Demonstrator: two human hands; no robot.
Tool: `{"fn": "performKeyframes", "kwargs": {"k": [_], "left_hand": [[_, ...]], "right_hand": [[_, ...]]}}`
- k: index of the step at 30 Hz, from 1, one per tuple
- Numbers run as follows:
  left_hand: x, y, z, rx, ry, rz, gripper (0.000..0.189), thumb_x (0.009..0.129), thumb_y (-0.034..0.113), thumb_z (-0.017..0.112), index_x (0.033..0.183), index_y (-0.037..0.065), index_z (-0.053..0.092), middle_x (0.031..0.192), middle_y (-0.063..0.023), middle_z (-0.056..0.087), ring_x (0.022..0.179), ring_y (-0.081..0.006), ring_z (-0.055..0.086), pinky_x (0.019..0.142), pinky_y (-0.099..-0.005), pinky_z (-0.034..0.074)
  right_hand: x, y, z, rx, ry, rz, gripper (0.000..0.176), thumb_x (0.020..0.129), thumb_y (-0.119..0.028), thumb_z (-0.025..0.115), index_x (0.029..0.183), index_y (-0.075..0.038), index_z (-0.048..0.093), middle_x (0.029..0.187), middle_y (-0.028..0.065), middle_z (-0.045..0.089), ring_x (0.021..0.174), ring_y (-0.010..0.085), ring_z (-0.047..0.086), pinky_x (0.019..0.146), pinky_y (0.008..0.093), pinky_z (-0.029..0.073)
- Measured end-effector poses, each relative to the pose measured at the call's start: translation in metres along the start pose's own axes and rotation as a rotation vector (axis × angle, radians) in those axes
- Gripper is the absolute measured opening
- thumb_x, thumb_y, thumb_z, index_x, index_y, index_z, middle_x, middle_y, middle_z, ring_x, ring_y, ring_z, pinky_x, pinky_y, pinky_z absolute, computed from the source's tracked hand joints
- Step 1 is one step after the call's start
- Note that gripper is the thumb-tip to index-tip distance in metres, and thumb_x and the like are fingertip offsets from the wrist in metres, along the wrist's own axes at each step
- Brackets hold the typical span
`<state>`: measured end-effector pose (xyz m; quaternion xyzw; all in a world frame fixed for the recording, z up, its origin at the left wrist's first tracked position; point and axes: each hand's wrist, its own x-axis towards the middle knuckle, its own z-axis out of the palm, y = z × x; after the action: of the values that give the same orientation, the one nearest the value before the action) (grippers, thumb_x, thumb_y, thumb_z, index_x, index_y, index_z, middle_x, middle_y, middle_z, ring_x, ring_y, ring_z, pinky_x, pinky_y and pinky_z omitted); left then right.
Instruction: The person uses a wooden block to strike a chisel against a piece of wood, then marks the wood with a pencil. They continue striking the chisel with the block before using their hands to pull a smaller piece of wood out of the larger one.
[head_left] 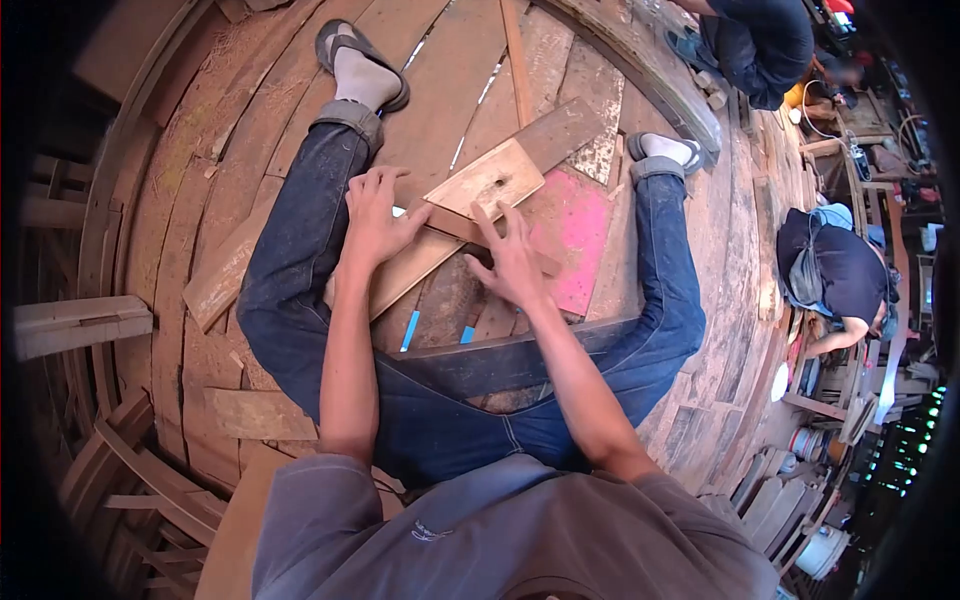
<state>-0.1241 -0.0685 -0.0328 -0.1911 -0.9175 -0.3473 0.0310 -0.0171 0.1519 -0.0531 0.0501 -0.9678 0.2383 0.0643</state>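
I sit with my legs spread on a floor of wooden planks [250, 130]. My left hand [378, 215] lies flat, fingers apart, on a long brown board [420, 265] near my left thigh. My right hand [510, 262] presses with spread fingers on a narrow dark strip [455, 225] that crosses the board. Just beyond both hands lies a pale square piece of wood [487, 180] with a small hole. Neither hand grips anything. A pink painted board [578, 225] lies to the right of my right hand.
A dark plank [480, 358] runs across between my thighs. Loose boards lie at the left [225, 270], [258, 412]. A person in dark clothes [840, 275] bends over at the right; another person [765, 45] is at the top right. Buckets and clutter stand at the lower right.
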Motion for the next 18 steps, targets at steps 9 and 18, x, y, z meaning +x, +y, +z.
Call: {"fn": "performKeyframes", "kwargs": {"k": [9, 18], "left_hand": [[0.007, -0.031, 0.002, -0.146, -0.114, -0.023, 0.052, 0.079, 0.034, 0.081, 0.12, 0.007, 0.064, 0.12, -0.0139, 0.061, 0.115, -0.0359, 0.048, 0.101, -0.0446, 0.041], [0.002, -0.045, 0.019, -0.09, -0.136, -0.122, 0.052, 0.085, 0.036, 0.077, 0.124, 0.005, 0.063, 0.122, -0.0158, 0.059, 0.118, -0.0376, 0.046, 0.103, -0.0456, 0.039]], "right_hand": [[0.03, -0.016, 0.042, 0.001, 0.049, -0.118, 0.071, 0.083, -0.02, 0.075, 0.149, -0.018, 0.049, 0.121, 0.0169, 0.053, 0.114, 0.0385, 0.049, 0.096, 0.0498, 0.048], [0.058, 0.035, 0.033, -0.321, 0.219, 0.132, 0.055, 0.093, -0.017, 0.066, 0.145, -0.005, 0.051, 0.093, 0.0156, 0.051, 0.087, 0.0323, 0.046, 0.076, 0.0466, 0.044]]}}
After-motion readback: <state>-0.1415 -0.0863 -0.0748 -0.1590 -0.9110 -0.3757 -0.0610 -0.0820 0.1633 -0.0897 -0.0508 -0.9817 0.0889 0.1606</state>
